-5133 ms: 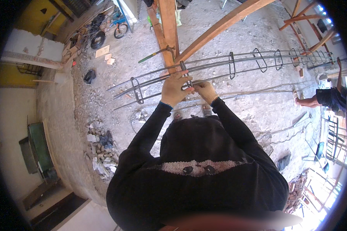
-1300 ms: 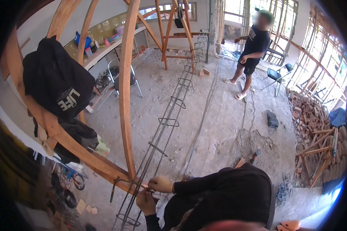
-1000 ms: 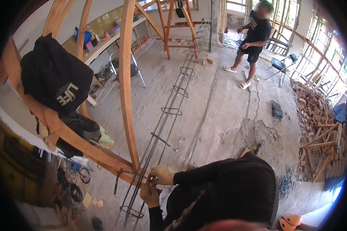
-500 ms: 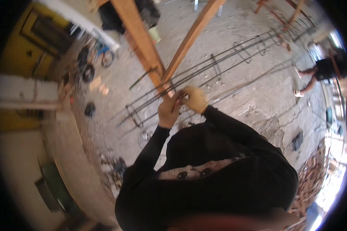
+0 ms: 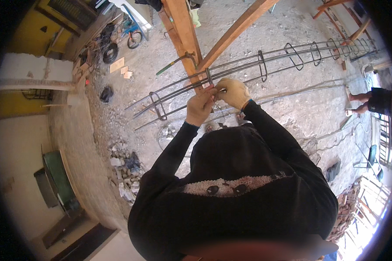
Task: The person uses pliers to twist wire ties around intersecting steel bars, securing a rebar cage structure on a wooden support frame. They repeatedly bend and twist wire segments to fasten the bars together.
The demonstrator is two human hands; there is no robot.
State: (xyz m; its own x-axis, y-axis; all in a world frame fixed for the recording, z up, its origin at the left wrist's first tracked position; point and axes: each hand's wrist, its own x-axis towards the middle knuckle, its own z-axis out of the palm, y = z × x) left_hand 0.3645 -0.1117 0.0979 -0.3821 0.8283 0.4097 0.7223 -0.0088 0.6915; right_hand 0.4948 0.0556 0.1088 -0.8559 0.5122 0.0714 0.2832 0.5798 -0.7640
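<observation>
Currently, left hand point(image 5: 199, 108) and right hand point(image 5: 233, 93) meet, fingertips pinched closed, contents too small to identify; the rebar cage point(image 5: 261, 61) runs directly beyond the grip, green-handled bar point(image 5: 165, 68) farther, leftward.

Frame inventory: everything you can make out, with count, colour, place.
rebar cage: one, dark grey, upper centre
timbers: several, brown, top
tool: one, green handle, upper centre
tyre: one, black, upper left
bike: one, blue, upper left
flat pieces: three, tan, upper left
bundle: one, black, left
rubble: one heap, grey, lower left
bricks: many, reddish, lower right
co-worker: one, dark shorts, right edge
left hand: one, tan glove, at cage
right hand: one, tan glove, at cage
sleeves: two, black, centre
</observation>
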